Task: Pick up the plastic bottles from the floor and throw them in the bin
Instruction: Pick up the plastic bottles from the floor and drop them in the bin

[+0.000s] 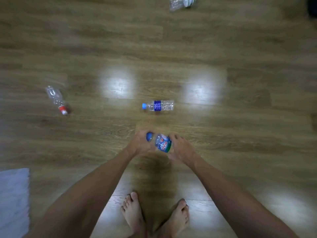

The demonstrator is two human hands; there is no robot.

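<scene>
Both hands hold one clear bottle [162,143] with a blue cap and a blue-green label, low over the wooden floor. My left hand [140,143] grips its cap end; my right hand [180,148] grips its body. A clear bottle with a blue cap and blue label [158,105] lies on its side just beyond. Another clear bottle with a red cap [56,99] lies at the left. A crushed clear bottle with a green label [181,3] lies at the top edge. No bin is in view.
My bare feet [154,215] stand on the wooden floor [240,117] below the hands. A pale grey mat [13,201] lies at the lower left. A dark object [313,7] shows at the top right corner.
</scene>
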